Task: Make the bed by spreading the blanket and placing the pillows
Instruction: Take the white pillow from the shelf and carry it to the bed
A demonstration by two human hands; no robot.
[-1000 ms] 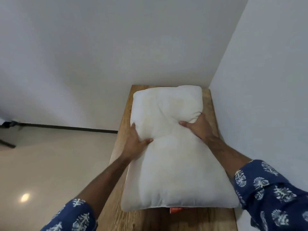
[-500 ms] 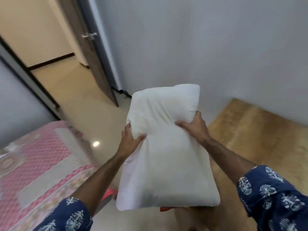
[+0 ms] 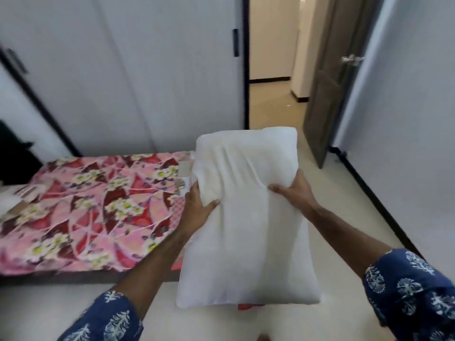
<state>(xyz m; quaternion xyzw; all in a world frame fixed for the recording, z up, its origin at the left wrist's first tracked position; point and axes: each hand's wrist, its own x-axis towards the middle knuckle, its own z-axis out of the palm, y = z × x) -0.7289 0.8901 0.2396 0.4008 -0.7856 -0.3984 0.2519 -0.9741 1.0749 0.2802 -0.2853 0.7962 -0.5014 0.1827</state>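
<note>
A white pillow (image 3: 248, 232) hangs in the air in front of me, long side up, over the pale floor. My left hand (image 3: 197, 207) grips its left edge and my right hand (image 3: 294, 194) grips its right edge, both near the upper half. A small red tag (image 3: 248, 305) shows under its lower edge. To the left lies the low bed, covered by a pink and red floral blanket (image 3: 93, 212) spread flat. Another pale pillow (image 3: 8, 201) is partly seen at the bed's far left end.
White sliding wardrobe doors (image 3: 138, 75) stand behind the bed. An open doorway (image 3: 270, 70) leads to a hall, with a dark brown door (image 3: 325, 99) swung inward on the right. A white wall (image 3: 413, 119) runs along the right. Pale tiled floor (image 3: 320, 188) lies between bed and wall.
I have lifted the pillow off the wooden shelf and turned left with it. The view has swung from the corner shelf to the bed and doorway.
</note>
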